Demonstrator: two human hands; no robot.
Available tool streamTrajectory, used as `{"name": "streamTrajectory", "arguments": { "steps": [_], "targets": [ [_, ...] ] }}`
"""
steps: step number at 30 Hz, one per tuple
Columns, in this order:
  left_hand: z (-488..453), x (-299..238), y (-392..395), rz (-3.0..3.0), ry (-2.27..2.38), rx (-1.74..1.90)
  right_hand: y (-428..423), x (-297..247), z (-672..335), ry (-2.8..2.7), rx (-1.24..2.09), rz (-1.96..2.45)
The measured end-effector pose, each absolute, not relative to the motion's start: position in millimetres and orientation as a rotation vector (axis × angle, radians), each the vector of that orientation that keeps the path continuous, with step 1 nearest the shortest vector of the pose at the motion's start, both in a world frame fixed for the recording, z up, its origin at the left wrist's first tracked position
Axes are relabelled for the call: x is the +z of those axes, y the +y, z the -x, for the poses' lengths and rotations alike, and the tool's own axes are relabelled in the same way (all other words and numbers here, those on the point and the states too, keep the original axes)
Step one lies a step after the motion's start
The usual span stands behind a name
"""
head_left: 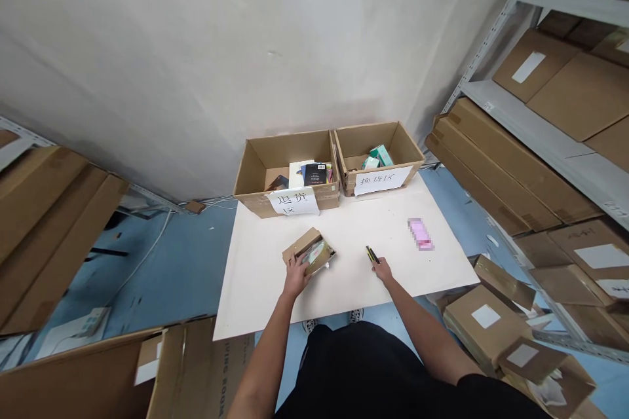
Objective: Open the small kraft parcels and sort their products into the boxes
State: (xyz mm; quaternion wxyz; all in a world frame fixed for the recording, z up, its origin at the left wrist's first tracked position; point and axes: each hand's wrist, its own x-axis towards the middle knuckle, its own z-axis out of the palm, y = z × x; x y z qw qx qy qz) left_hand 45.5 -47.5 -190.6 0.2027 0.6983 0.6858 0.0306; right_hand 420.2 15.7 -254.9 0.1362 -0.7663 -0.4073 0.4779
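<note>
My left hand (pixel 297 275) grips the near left side of a small cardboard box (pixel 301 243) on the white table. The box is opened, and something in clear plastic wrap (pixel 318 255) shows at its right side; what it is I cannot make out. Over the table to the right, my right hand (pixel 382 269) is closed around a slim black and yellow box cutter (pixel 372 254), which points away from me to the upper left. The cutter is apart from the box. Whether its blade is out cannot be seen.
Behind stand two open cartons with handwritten paper signs: the left carton (pixel 255 206) holds books, the right carton (pixel 415 160) teal-and-white boxes. A blurred pink item (pixel 420 234) lies on the table's (pixel 265 294) right. Shelving (pixel 535 118) and cardboard boxes (pixel 484 321) flank it.
</note>
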Motion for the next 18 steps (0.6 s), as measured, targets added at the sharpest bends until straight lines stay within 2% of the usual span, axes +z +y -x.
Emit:
{"name": "streamTrajectory", "arguments": {
  "steps": [4, 9, 13, 16, 18],
  "targets": [
    [-51, -181, -45, -1.91, 1.936, -0.023, 15, -259, -429, -1.256, 1.417, 2.352],
    [-66, -173, -39, -1.8, 1.99, -0.167, 13, -251, -402, -1.356, 1.501, 2.254],
    [-74, -174, -36, -1.737, 2.038, -0.14, 19, -222, -360, -1.633, 1.501, 1.915],
    [-73, -179, -36, -1.745, 2.049, -0.115, 27, -193, -332, -2.045, 1.304, 1.577],
    [-71, -182, -36, -1.742, 2.058, -0.12, 33, -176, -318, -2.251, 1.19, 1.531]
  ]
}}
